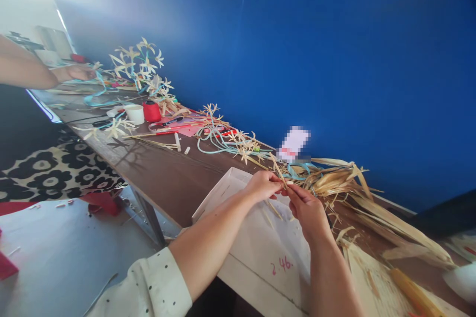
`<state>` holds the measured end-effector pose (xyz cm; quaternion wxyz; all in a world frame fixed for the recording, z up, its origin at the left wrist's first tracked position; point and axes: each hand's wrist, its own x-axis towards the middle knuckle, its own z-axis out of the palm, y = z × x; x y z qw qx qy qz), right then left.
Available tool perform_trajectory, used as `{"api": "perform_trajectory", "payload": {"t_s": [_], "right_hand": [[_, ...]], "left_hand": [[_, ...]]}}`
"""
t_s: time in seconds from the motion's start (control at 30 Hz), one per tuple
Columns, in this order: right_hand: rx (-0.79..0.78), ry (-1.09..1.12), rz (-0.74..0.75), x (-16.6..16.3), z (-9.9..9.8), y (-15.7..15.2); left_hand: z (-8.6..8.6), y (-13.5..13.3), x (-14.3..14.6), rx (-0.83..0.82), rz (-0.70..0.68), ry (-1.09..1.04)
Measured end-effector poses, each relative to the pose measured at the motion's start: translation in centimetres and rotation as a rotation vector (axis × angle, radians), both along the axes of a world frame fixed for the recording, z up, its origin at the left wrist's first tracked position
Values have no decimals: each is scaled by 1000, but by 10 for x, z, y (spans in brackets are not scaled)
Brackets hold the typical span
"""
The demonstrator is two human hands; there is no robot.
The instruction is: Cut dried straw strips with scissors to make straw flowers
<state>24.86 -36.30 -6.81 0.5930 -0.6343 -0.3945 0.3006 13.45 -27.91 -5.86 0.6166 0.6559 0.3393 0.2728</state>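
Observation:
My left hand (263,185) and my right hand (308,210) meet over a white tray (213,195), both with fingers pinched closed. Between their fingertips is a thin straw-coloured stick (276,164), tilted up toward the left. A small pale piece shows where the fingers meet; its kind is too small to tell. Below the hands, a few thin strips (274,209) lie over the tray. Dried corn husks (336,181) are heaped just beyond my right hand, and a light blue ribbon (297,171) lies beside them.
Husk flowers (243,148) on pale blue stems lie along the back of the brown table (163,173). Farther left are a red thread spool (151,111), a white cup (134,114) and upright flowers (143,62). Another person's hand (80,73) reaches in at left. A blue partition (316,59) borders the table.

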Motion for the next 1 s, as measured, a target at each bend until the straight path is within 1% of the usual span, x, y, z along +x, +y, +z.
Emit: {"api": "perform_trajectory", "payload": {"t_s": [0.07,0.17,0.33,0.5,0.6,0.67,0.73,0.8,0.9,1.0], "right_hand": [[4,10,-17,1,-1,0],[6,67,-14,2,0,-1],[13,126,74,0,4,-3],[30,122,51,-1,2,-1],[49,-1,-18,0,0,0],[58,-165,-60,1,1,0],[85,-355,-100,0,3,-1],[126,-500,-147,-2,5,-1],[144,-588,-230,0,6,-1],[88,-557,-339,7,3,-2]], "left_hand": [[2,-1,-2,-23,-64,-6],[2,0,-4,17,-120,18],[-2,3,-1,144,-96,88],[-1,3,0,312,-61,40],[1,0,0,427,-12,22],[3,-3,0,489,32,31],[4,-5,1,517,60,48],[4,-7,2,542,92,73],[2,-9,3,576,135,104],[-2,-6,5,540,125,111]]}}
